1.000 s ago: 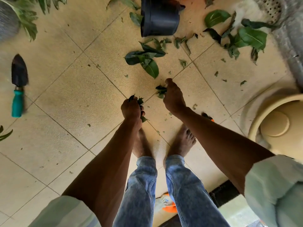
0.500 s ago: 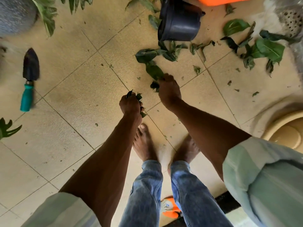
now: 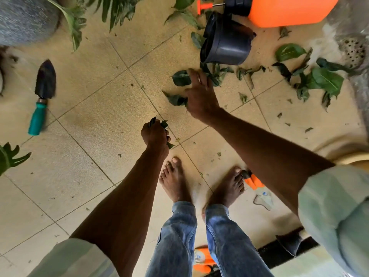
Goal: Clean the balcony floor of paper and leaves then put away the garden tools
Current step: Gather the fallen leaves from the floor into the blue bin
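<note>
My left hand (image 3: pixel 154 134) grips a small bunch of dark leaves above the tiled floor (image 3: pixel 95 120). My right hand (image 3: pixel 199 96) reaches forward with its fingers spread over loose green leaves (image 3: pixel 180 77) lying in front of a tipped black pot (image 3: pixel 226 47). One leaf (image 3: pixel 174 99) lies beside its wrist, and whether the hand holds it is unclear. More leaves (image 3: pixel 323 80) are scattered at the right. A trowel (image 3: pixel 42 96) with a teal handle lies on the floor at the left.
An orange sprayer tank (image 3: pixel 289 11) stands at the top right. Orange-and-white gloves (image 3: pixel 257 186) lie by my right foot. A grey planter (image 3: pixel 24 19) with green plants fills the top left. A beige round rim (image 3: pixel 351 158) sits at the right edge.
My right hand has moved forward from the floor near my feet towards the leaves by the black pot, and its fingers have spread. The left hand keeps its bunch of leaves.
</note>
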A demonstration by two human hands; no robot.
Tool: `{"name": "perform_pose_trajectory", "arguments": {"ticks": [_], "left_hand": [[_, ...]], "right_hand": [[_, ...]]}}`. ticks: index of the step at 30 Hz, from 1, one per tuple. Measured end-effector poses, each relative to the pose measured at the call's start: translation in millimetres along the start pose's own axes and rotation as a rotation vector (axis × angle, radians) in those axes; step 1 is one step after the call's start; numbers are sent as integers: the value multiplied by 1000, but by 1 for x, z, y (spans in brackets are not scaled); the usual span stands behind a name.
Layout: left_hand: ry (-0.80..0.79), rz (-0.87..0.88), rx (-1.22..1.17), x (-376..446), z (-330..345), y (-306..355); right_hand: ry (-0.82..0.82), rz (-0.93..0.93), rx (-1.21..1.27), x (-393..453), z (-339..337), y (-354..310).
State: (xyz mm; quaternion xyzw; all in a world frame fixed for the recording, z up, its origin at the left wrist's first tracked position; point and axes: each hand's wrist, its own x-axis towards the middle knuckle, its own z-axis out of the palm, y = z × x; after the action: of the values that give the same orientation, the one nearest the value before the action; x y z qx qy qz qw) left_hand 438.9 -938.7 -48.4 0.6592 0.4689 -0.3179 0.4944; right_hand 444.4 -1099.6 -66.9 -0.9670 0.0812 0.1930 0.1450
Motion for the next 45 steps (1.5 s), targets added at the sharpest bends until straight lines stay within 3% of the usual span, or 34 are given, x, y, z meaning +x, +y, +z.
{"name": "perform_pose_trajectory", "arguments": {"ticks": [4, 12, 15, 18, 21, 25, 29, 32, 35, 37, 43, 45], "left_hand": [[-13, 10, 7, 5, 0, 4], [-50, -23, 14, 0, 7, -10], [-75, -29, 26, -2, 9, -16], [-89, -39, 11, -7, 10, -19], [-93, -31, 6, -10, 12, -19], [-104, -8, 14, -12, 14, -16], [-113, 15, 31, -9, 15, -15], [-120, 9, 26, -9, 14, -14], [-129, -15, 17, -11, 17, -12], [-134, -24, 24, -14, 20, -9], [-140, -7, -11, -17, 31, -6], [-142, -15, -9, -17, 32, -6]], "right_hand": [[-179, -74, -92, 26, -1, 8], [-47, -185, -41, -64, 49, 19], [17, 9, 163, -87, 47, 18], [-24, 218, 250, -91, 35, 17], [-62, 164, 221, -83, 26, 21], [46, 151, 123, -59, 15, 30], [-83, 87, 92, -54, 19, 41], [-70, 8, 65, -68, 31, 38], [-92, 217, 257, -79, 33, 35], [-12, 368, 356, -74, 30, 34], [303, 588, 503, -8, 3, 52], [295, 603, 483, 7, -2, 53]]}}
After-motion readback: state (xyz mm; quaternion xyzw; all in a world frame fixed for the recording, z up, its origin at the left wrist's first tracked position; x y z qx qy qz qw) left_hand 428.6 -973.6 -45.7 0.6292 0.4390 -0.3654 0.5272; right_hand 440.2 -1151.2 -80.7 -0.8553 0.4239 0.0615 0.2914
